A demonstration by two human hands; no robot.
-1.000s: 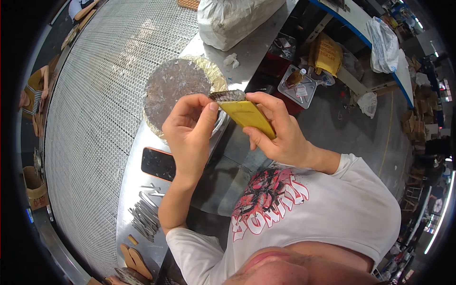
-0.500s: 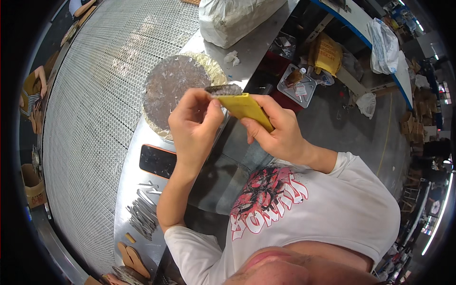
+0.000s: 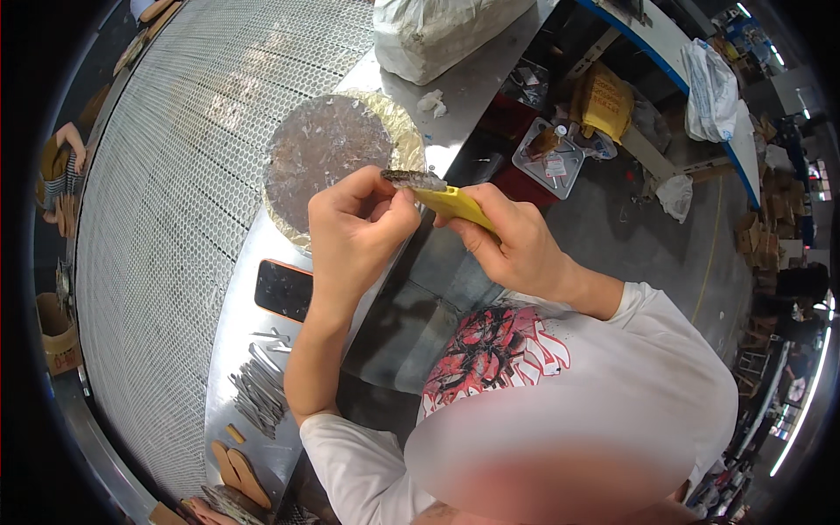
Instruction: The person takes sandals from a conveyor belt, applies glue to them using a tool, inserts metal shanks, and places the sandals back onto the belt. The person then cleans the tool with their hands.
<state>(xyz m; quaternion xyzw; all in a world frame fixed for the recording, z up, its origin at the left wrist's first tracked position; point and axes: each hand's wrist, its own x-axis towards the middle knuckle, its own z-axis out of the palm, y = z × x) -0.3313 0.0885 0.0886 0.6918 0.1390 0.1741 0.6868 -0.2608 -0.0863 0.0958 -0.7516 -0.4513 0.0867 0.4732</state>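
A flat yellow tool (image 3: 468, 212) with a dark grey, crusted end lies in the grip of my right hand (image 3: 518, 243), tilted up toward the left. My left hand (image 3: 357, 213) is closed, thumb and fingertips pinched together against the crusted end. What is between those fingertips, if anything, cannot be made out. Behind my left hand stands a round, grey-brown plate (image 3: 324, 140), its surface flecked with pale residue. Crumpled gold-coloured foil (image 3: 404, 131) rims it.
Along the metal ledge (image 3: 229, 328) lie a phone (image 3: 284, 290), a pile of thin grey strips (image 3: 259, 389) and tan sole-shaped pieces (image 3: 241, 472). A perforated conveyor belt (image 3: 166, 262) runs at left. A large white sack (image 3: 437, 39) sits at the far end. Another person's arm (image 3: 70, 144) shows at the left edge.
The yellow tool has tilted, so its broad face shows less and its crusted end more. Both hands stay close together at nearly the same spot.
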